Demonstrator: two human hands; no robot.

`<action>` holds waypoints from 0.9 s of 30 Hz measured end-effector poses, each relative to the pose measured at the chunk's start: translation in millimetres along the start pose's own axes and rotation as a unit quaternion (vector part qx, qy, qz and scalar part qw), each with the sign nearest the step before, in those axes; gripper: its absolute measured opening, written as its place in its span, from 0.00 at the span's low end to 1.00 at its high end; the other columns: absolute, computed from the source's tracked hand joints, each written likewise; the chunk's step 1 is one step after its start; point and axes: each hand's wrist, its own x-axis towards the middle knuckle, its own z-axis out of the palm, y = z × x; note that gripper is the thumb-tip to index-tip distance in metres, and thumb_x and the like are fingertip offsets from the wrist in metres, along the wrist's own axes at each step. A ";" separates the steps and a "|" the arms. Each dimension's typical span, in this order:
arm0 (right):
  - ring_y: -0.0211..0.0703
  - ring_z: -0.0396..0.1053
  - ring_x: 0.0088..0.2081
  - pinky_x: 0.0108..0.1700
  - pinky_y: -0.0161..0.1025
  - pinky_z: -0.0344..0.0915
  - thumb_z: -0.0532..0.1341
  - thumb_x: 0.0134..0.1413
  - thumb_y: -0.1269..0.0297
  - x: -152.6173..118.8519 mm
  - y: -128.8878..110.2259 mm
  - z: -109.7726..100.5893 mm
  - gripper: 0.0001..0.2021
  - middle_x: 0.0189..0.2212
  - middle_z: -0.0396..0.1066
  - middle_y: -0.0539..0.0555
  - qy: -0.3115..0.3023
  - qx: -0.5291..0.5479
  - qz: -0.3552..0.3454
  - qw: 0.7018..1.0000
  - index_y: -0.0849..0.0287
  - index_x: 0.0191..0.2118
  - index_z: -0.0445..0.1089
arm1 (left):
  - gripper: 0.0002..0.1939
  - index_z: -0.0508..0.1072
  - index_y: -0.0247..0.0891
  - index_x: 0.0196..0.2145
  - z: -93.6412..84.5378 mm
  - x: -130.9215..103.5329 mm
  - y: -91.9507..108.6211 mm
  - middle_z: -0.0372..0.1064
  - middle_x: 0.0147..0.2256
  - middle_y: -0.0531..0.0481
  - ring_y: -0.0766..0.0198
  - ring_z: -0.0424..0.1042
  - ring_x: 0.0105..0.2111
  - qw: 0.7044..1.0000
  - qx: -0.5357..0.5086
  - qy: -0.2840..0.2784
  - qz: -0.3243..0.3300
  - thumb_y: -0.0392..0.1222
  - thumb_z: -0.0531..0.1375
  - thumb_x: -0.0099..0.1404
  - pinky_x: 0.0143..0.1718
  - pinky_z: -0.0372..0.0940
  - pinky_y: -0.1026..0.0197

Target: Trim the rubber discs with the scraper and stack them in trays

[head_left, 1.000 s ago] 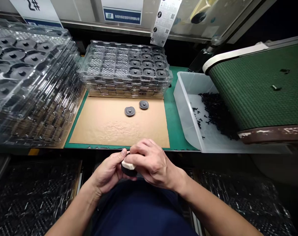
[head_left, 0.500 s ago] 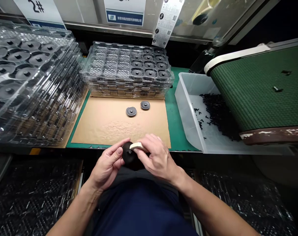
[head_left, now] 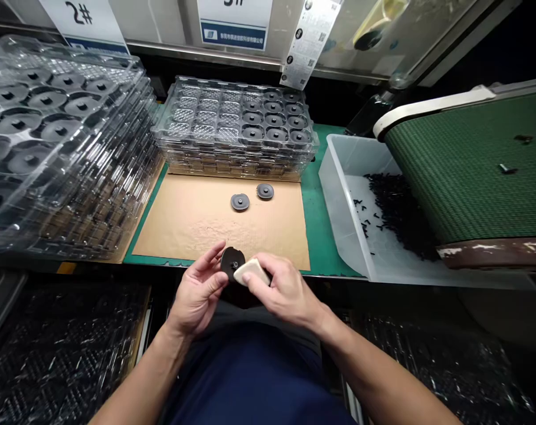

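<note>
Between thumb and fingers, my left hand holds a black round disc with a small post at its centre. My right hand grips a flat cream-coloured pad, whose tip lies against the disc's right side near the post. Both hands are just in front of the table edge. Beyond them, two more dark discs, one nearer and one farther, lie on a brown cardboard sheet.
Behind the cardboard stands a stack of clear trays, its right half filled with discs. A taller tray stack is at left. At right, a translucent bin of small black parts sits beside a green conveyor belt.
The pad has turned from edge-on to showing its flat face and has dropped lower on the disc. The disc has tilted in my left hand. The whole view has shifted slightly.
</note>
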 end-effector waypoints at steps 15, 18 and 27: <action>0.46 0.63 0.40 0.43 0.43 0.56 0.59 0.67 0.70 1.6 5.8 -9.4 0.05 0.40 0.71 0.55 -0.024 -0.177 -0.191 0.965 0.58 0.43 0.71 | 0.23 0.83 0.38 0.52 -11.7 -0.7 9.3 0.82 0.44 0.38 0.51 0.80 0.43 0.987 0.045 -0.061 -0.140 0.54 0.70 0.65 0.43 0.75 0.58; 0.47 0.63 0.41 0.44 0.44 0.57 0.58 0.68 0.70 -0.9 6.0 -7.0 0.06 0.40 0.71 0.56 -0.023 -0.186 -0.191 0.964 0.59 0.46 0.72 | 0.21 0.84 0.36 0.49 -11.3 -1.4 9.3 0.83 0.41 0.40 0.55 0.80 0.40 0.984 0.033 -0.061 -0.163 0.53 0.70 0.65 0.39 0.74 0.61; 0.46 0.59 0.38 0.42 0.44 0.56 0.54 0.71 0.68 5.3 6.0 -11.7 0.11 0.40 0.70 0.56 -0.044 -0.222 -0.279 0.933 0.58 0.46 0.74 | 0.15 0.84 0.34 0.37 -10.4 -5.2 -1.5 0.78 0.32 0.47 0.65 0.75 0.30 0.968 -0.018 -0.047 -0.247 0.50 0.74 0.61 0.34 0.76 0.62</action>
